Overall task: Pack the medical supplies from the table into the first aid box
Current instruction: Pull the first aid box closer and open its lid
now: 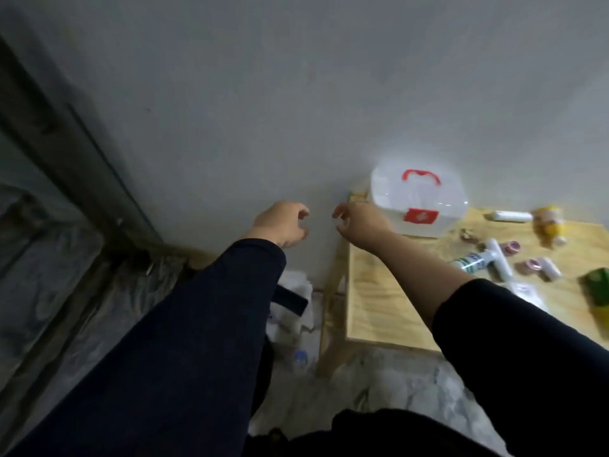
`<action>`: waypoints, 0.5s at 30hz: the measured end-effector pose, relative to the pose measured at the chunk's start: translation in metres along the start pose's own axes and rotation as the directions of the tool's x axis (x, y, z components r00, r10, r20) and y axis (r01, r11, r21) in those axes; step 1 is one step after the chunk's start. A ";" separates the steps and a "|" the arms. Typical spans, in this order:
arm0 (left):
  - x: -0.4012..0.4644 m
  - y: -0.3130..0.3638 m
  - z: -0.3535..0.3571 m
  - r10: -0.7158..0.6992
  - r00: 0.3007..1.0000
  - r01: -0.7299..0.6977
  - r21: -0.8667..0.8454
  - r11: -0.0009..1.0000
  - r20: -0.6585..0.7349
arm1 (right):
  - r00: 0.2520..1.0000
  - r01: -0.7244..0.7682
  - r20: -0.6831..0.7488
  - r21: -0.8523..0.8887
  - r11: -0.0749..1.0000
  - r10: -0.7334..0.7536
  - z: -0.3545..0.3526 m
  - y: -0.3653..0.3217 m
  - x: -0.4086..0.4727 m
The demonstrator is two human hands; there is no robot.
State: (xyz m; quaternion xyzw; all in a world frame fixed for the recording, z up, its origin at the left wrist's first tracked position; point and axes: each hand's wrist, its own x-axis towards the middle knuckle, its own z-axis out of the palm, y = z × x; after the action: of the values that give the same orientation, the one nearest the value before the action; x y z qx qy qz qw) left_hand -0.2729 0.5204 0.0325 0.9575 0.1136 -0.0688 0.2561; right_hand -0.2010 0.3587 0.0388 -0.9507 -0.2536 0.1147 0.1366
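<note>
A white first aid box (418, 202) with a red handle and red label stands shut at the back left corner of a light wooden table (382, 291). Supplies lie scattered to its right: a white roll (512, 216), a yellow bottle (550, 225), a white-and-green tube (469, 260), pink tape rolls (534, 264) and a green packet (598, 288). My left hand (280, 224) and my right hand (359, 222) are raised in front of the grey wall, left of the box, fingers curled apart, holding nothing.
A grey wall (296, 94) fills the back. Left of the table, white bags and a plastic bottle (300, 357) lie on the marble floor. A dark frame with plastic sheeting (66, 225) runs along the left.
</note>
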 end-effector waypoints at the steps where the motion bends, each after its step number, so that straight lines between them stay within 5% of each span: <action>1: 0.009 0.017 0.002 0.042 0.999 -0.042 0.003 0.999 0.007 | 0.999 -0.032 -0.032 0.001 0.999 0.032 -0.010 0.015 -0.003; 8: 0.059 0.115 0.035 0.254 0.965 -0.258 0.055 0.965 0.061 | 0.954 -0.205 -0.236 -0.062 0.977 0.185 -0.049 0.114 -0.022; 15: 0.112 0.151 0.071 0.367 0.930 -0.362 0.168 0.917 0.005 | 0.964 -0.143 -0.245 -0.168 0.975 0.099 -0.040 0.176 -0.004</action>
State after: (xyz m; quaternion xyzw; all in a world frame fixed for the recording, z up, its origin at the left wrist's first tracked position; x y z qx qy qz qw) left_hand -0.1320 0.3773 0.0224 0.9807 -0.0694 -0.0165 0.1822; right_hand -0.1139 0.2015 0.0206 -0.9799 -0.1861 -0.0146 0.0697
